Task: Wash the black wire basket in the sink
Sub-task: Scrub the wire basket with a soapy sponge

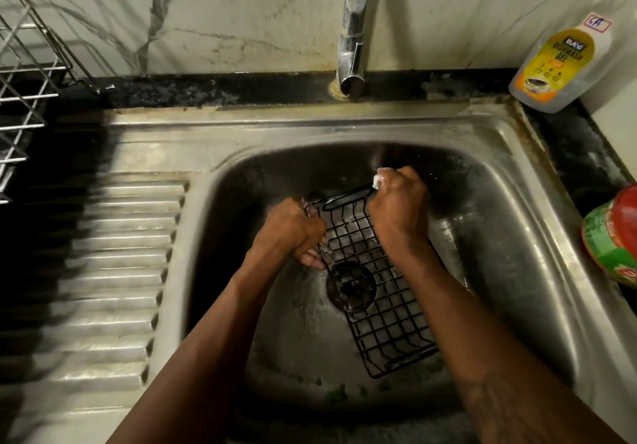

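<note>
The black wire basket (379, 292) lies tilted in the steel sink (499, 236), over the drain (351, 286). My left hand (293, 233) grips the basket's far left edge. My right hand (400, 205) is curled around a soapy sponge (378, 178) and presses it against the basket's far rim. Foam shows on my right hand's fingers.
The chrome tap (353, 29) rises behind the sink. A dishwash gel bottle (555, 64) stands at the back right corner. A red and green container (613, 236) sits on the right counter. A metal dish rack (24, 81) is at the left, above the ribbed drainboard (113, 271).
</note>
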A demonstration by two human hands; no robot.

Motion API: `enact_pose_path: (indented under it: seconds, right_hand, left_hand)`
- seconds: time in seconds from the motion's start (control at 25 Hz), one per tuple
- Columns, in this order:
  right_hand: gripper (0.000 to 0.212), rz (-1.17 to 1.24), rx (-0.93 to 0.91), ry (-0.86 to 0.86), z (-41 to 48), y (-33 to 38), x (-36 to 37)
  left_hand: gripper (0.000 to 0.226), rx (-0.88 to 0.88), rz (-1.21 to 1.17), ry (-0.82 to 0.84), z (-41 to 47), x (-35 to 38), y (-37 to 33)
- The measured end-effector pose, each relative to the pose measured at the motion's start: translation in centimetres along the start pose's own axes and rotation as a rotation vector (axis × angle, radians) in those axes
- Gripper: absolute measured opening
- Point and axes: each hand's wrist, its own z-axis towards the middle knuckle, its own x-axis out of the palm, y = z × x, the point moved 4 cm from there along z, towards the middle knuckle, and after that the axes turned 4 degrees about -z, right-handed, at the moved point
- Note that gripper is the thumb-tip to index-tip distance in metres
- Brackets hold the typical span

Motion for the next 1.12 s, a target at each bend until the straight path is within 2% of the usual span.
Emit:
enact_pose_path:
  seconds: [0.08,0.12,0.24,0.32,0.44,0.52,0.6,0.72,0.8,0.88,0.96,1.04,1.12]
  right_hand:
    - [0.024,0.12,0.001,-0.028,-0.6,0.8,0.4]
    - [0.021,0.211,-0.055,-0.037,-1.2,1.6,0.8]
    - [0.011,0.416,-0.263,-0.02,-3.7,4.0,2.3]
    - [0.006,0.492,-0.239,-0.046,-4.1,4.1,2.7]
    - [0.011,0.478,-0.221,-0.093,-4.0,3.1,3.3]
    - [0.015,0.436,-0.263,-0.097,-4.0,2.5,3.9]
    - [0.017,0.41,-0.214,-0.112,-3.9,1.7,4.0]
    - [0.017,0.435,0.037,-0.182,-3.1,-0.6,4.1]
    - [0.017,0.445,0.041,-0.186,-2.7,-1.0,4.3]
    - [0.018,0.445,0.053,-0.088,-2.6,-0.8,4.8]
    - [0.019,0.377,0.098,0.091,-2.7,-0.4,5.1]
    - [0.018,0.143,-0.02,0.186,-2.7,0.9,5.2]
    - [0.011,0.045,-0.095,0.315,-2.8,2.5,5.4]
  left_hand:
    - [0.018,-0.049,0.0,0.011,0.0,0.5,-0.2]
    - [0.015,-0.025,0.038,-0.016,0.2,0.7,-0.7]
    - [0.014,0.185,0.099,-0.072,-0.2,0.3,-0.8]
    - [0.023,0.211,0.085,-0.09,0.0,0.1,-0.7]
    - [0.016,0.082,0.023,-0.071,0.4,0.1,-0.9]
    - [0.023,0.001,-0.004,-0.062,0.5,0.2,-0.9]
    - [0.026,-0.01,-0.001,-0.068,0.7,0.2,-1.0]
    - [0.022,-0.007,0.037,-0.072,1.5,-0.1,-0.6]
    - [0.017,0.03,0.055,-0.065,1.6,0.0,-0.5]
    - [0.021,0.012,0.02,-0.043,1.5,0.2,-0.6]
    - [0.029,-0.023,-0.004,-0.023,1.4,0.2,-0.5]
    - [0.03,-0.037,-0.023,-0.027,1.3,0.2,-0.4]
    - [0.021,0.037,0.023,-0.048,1.4,0.3,-0.4]
